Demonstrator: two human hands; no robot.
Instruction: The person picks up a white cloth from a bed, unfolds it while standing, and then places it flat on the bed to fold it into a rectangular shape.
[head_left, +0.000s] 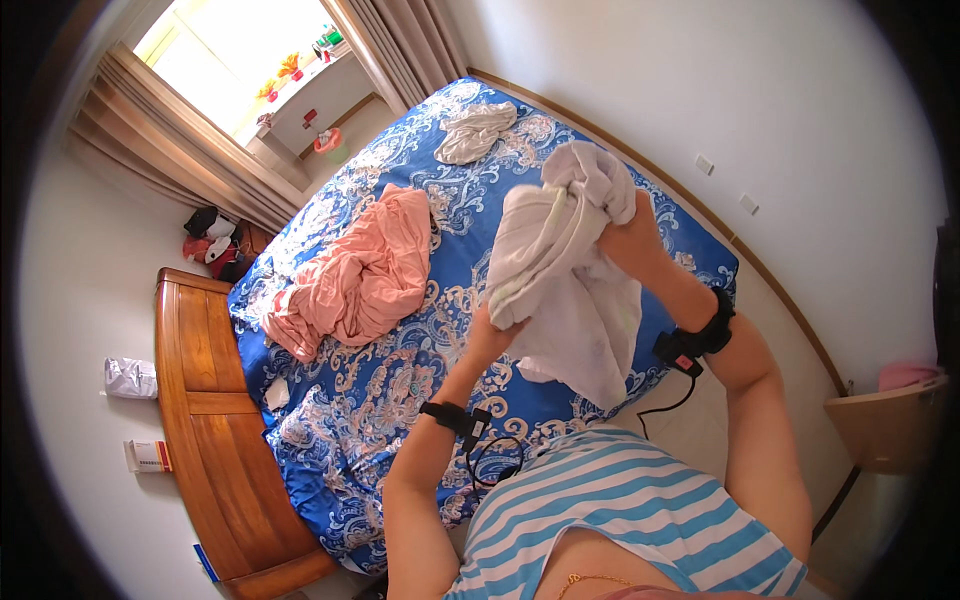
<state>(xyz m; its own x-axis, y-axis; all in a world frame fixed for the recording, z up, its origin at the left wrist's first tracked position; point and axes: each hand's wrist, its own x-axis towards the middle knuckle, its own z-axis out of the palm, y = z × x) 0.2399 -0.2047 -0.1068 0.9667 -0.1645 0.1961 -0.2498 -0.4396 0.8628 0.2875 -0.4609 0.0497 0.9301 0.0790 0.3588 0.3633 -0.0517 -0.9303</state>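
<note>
Between my hands hangs a pale, off-white cloth, bunched and partly folded, in front of me over the bed. My left hand grips its lower left edge. Higher up on the right, my right hand clasps a gathered part of the same cloth, its fingertips partly hidden by the fabric. Below the cloth spreads a blue floral bedsheet. A crumpled pink cloth lies on the sheet to the left. Farther off, near the bed's far corner, rests a smaller whitish cloth.
A wooden headboard borders the bed on the left. Beyond the bed stand a lined waste bin and beige curtains by a bright window. The wall runs along the right. A wooden furniture edge juts in at lower right.
</note>
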